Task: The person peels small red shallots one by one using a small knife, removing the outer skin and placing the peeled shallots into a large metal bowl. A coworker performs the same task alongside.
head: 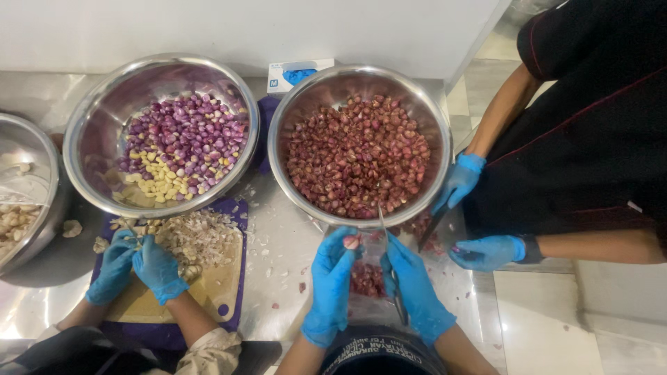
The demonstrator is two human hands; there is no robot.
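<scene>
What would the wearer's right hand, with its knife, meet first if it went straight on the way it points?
The right hand points up the picture. Straight on, the knife tip would probably first meet the near rim of the steel bowl of unpeeled shallots; depth is unclear, so it might pass above the rim into the shallots.

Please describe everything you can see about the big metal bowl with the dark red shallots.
The bowl is round, wide and shiny, seemingly steel. It stands upright on the metal counter, right of a similar bowl, holding many unpeeled dark red shallots. A co-worker's blue-gloved hand touches its right rim. A knife tip reaches its near rim.
</scene>
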